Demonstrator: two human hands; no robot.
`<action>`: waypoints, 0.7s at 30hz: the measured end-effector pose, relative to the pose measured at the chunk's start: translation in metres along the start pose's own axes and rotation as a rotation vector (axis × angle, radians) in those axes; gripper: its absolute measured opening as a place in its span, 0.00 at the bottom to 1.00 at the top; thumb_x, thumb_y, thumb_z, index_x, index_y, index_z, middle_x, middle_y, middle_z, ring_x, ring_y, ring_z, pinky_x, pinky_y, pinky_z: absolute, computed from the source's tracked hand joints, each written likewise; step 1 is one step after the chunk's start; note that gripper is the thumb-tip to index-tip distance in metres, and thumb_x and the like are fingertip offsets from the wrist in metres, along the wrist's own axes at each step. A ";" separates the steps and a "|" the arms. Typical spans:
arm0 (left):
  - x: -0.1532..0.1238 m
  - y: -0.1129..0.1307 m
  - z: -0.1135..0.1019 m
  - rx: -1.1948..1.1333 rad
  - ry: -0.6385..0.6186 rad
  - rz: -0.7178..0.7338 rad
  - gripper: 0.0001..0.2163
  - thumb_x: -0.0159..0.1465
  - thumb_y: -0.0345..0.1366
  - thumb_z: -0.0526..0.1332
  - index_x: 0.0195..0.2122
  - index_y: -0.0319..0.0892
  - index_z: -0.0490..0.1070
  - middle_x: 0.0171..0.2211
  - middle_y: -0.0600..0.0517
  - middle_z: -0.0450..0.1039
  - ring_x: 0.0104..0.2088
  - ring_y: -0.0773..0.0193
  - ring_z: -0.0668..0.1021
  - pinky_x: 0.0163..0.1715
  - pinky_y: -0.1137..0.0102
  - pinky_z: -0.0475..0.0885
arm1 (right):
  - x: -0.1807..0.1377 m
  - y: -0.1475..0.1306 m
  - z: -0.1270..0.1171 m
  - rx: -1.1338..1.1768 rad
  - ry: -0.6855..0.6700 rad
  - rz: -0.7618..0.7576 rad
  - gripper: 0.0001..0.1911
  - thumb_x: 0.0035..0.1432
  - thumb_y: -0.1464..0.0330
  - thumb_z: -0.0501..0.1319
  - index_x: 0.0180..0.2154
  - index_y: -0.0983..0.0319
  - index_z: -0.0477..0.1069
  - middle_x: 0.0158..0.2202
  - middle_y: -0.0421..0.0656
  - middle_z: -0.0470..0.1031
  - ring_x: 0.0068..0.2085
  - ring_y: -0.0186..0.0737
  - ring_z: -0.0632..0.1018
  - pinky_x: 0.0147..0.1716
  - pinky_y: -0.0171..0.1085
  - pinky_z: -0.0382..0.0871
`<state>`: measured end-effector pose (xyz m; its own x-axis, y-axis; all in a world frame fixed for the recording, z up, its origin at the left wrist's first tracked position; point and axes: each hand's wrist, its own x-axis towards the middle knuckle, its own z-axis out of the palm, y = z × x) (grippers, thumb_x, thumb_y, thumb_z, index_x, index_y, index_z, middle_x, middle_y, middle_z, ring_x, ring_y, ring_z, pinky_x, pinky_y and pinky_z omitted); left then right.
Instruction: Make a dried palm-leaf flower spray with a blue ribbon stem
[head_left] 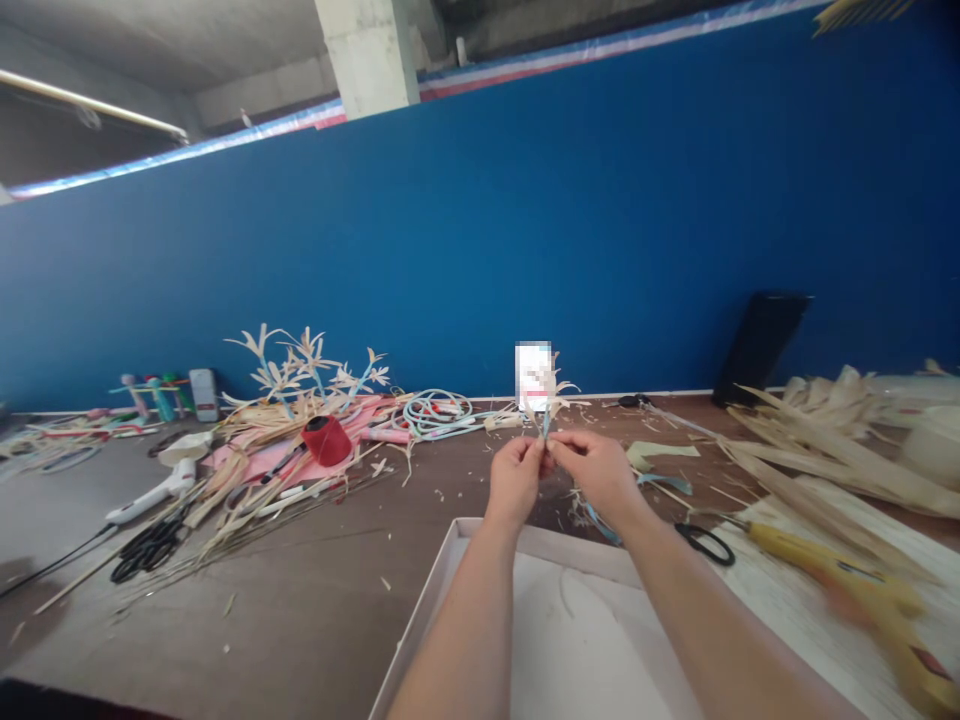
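Observation:
My left hand (515,480) and my right hand (596,466) meet above the far edge of a white box lid (570,640). Both pinch the blue-wrapped stem of a small craft flower (552,405) made of pale dried husk or straw. It stands upright, its thin petals spreading above my fingertips. Part of the stem is hidden by my fingers. Beyond the flower is a blurred white card-like thing (533,368). Blue and pale scraps (600,520) lie beneath my right hand.
Left on the table (315,620) are finished-looking husk flowers (281,375), a red thread spool (327,440), black scissors (150,545) and a white corded tool (154,495). On the right lie a yellow glue gun (832,560), a black scissor handle (705,545) and dried husks (840,450). A blue partition (480,250) stands behind.

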<state>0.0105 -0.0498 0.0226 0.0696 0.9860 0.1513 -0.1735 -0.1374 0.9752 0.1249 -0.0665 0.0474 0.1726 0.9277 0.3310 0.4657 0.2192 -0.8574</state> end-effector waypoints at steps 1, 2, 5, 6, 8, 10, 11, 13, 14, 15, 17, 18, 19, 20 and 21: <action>0.000 0.000 -0.001 0.020 0.006 0.030 0.13 0.54 0.45 0.58 0.26 0.38 0.68 0.20 0.54 0.66 0.21 0.71 0.68 0.25 0.74 0.65 | 0.000 -0.001 0.000 -0.003 0.010 -0.018 0.15 0.47 0.62 0.57 0.32 0.63 0.77 0.30 0.44 0.78 0.31 0.41 0.75 0.32 0.37 0.66; -0.001 0.000 -0.001 0.040 0.013 0.060 0.13 0.55 0.44 0.57 0.26 0.38 0.68 0.19 0.55 0.66 0.21 0.71 0.67 0.25 0.75 0.64 | -0.001 -0.001 0.000 -0.001 0.018 -0.033 0.14 0.47 0.63 0.58 0.32 0.62 0.77 0.31 0.44 0.78 0.33 0.42 0.76 0.34 0.37 0.67; -0.002 0.000 -0.001 0.080 0.021 0.124 0.12 0.57 0.43 0.56 0.25 0.38 0.67 0.19 0.55 0.64 0.22 0.71 0.66 0.24 0.76 0.62 | -0.001 -0.003 0.000 0.021 0.026 -0.036 0.13 0.47 0.63 0.59 0.33 0.62 0.77 0.33 0.44 0.78 0.36 0.43 0.76 0.37 0.38 0.67; -0.002 0.000 -0.001 0.087 0.025 0.133 0.12 0.57 0.43 0.55 0.25 0.38 0.67 0.19 0.55 0.64 0.22 0.72 0.65 0.24 0.76 0.61 | -0.001 -0.003 0.000 0.030 0.022 -0.024 0.13 0.47 0.63 0.59 0.33 0.62 0.77 0.33 0.44 0.78 0.36 0.43 0.76 0.36 0.38 0.67; -0.002 0.000 -0.001 0.103 0.032 0.143 0.12 0.58 0.43 0.55 0.25 0.38 0.66 0.19 0.56 0.63 0.22 0.72 0.64 0.24 0.76 0.60 | -0.001 -0.004 0.000 0.047 0.014 -0.002 0.13 0.47 0.63 0.59 0.33 0.62 0.77 0.33 0.43 0.78 0.36 0.43 0.76 0.36 0.38 0.67; -0.003 0.000 -0.002 0.124 0.033 0.150 0.12 0.58 0.43 0.54 0.26 0.39 0.66 0.19 0.56 0.62 0.22 0.72 0.64 0.24 0.76 0.60 | -0.001 -0.004 0.000 0.067 0.010 0.010 0.13 0.47 0.63 0.59 0.33 0.61 0.77 0.33 0.43 0.78 0.37 0.43 0.76 0.37 0.37 0.67; -0.003 0.000 -0.002 0.136 0.029 0.157 0.12 0.58 0.43 0.54 0.26 0.39 0.66 0.19 0.56 0.62 0.22 0.72 0.64 0.24 0.76 0.59 | -0.001 -0.005 0.000 0.074 0.008 0.015 0.13 0.47 0.63 0.59 0.33 0.61 0.77 0.33 0.43 0.78 0.37 0.43 0.76 0.37 0.37 0.67; -0.004 0.001 -0.003 0.155 0.016 0.169 0.12 0.59 0.43 0.54 0.26 0.39 0.66 0.19 0.56 0.61 0.23 0.72 0.64 0.25 0.76 0.59 | -0.001 -0.005 0.000 0.078 0.004 0.025 0.13 0.47 0.63 0.59 0.33 0.62 0.77 0.33 0.42 0.78 0.36 0.43 0.76 0.36 0.37 0.67; -0.004 0.002 -0.003 0.159 0.007 0.174 0.12 0.59 0.43 0.54 0.26 0.39 0.66 0.19 0.56 0.61 0.23 0.72 0.63 0.25 0.76 0.59 | -0.001 -0.005 -0.001 0.074 0.004 0.031 0.13 0.47 0.63 0.60 0.33 0.62 0.77 0.33 0.43 0.79 0.36 0.43 0.76 0.36 0.37 0.68; -0.004 0.002 -0.004 0.160 -0.002 0.175 0.12 0.59 0.43 0.54 0.26 0.39 0.65 0.19 0.57 0.61 0.23 0.72 0.63 0.25 0.76 0.59 | -0.001 -0.005 -0.001 0.068 0.006 0.038 0.13 0.46 0.63 0.60 0.33 0.62 0.77 0.32 0.43 0.79 0.36 0.43 0.76 0.35 0.37 0.68; -0.004 0.003 -0.004 0.156 -0.022 0.173 0.12 0.59 0.43 0.53 0.26 0.39 0.65 0.19 0.57 0.61 0.23 0.72 0.63 0.24 0.76 0.59 | 0.000 -0.005 -0.001 0.060 0.010 0.047 0.14 0.46 0.62 0.60 0.33 0.62 0.77 0.32 0.43 0.79 0.36 0.43 0.76 0.34 0.37 0.68; -0.004 0.003 -0.004 0.152 -0.032 0.172 0.12 0.59 0.42 0.53 0.26 0.39 0.65 0.19 0.57 0.61 0.23 0.72 0.63 0.25 0.76 0.59 | 0.000 -0.004 -0.001 0.061 0.012 0.049 0.14 0.46 0.62 0.60 0.33 0.62 0.77 0.32 0.43 0.79 0.36 0.43 0.76 0.34 0.37 0.67; -0.004 0.004 -0.005 0.150 -0.040 0.171 0.12 0.59 0.42 0.54 0.26 0.39 0.65 0.20 0.56 0.61 0.23 0.72 0.63 0.25 0.76 0.59 | 0.000 -0.004 -0.001 0.064 0.013 0.049 0.14 0.46 0.62 0.60 0.33 0.62 0.77 0.32 0.43 0.79 0.36 0.43 0.76 0.34 0.37 0.67; -0.003 0.004 -0.005 0.148 -0.046 0.170 0.11 0.59 0.42 0.54 0.26 0.39 0.65 0.20 0.56 0.61 0.23 0.72 0.64 0.25 0.76 0.60 | 0.000 -0.004 -0.001 0.068 0.010 0.047 0.14 0.46 0.62 0.60 0.33 0.62 0.77 0.32 0.43 0.79 0.36 0.43 0.76 0.34 0.37 0.67; -0.003 0.004 -0.005 0.147 -0.047 0.168 0.11 0.59 0.42 0.54 0.26 0.39 0.65 0.20 0.56 0.62 0.23 0.71 0.64 0.26 0.76 0.60 | 0.000 -0.004 -0.001 0.072 0.006 0.044 0.14 0.46 0.62 0.60 0.33 0.62 0.77 0.32 0.43 0.79 0.36 0.43 0.76 0.35 0.37 0.67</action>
<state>0.0047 -0.0530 0.0250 0.0980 0.9431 0.3176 -0.0422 -0.3149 0.9482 0.1235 -0.0676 0.0512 0.1970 0.9351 0.2945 0.3941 0.1995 -0.8971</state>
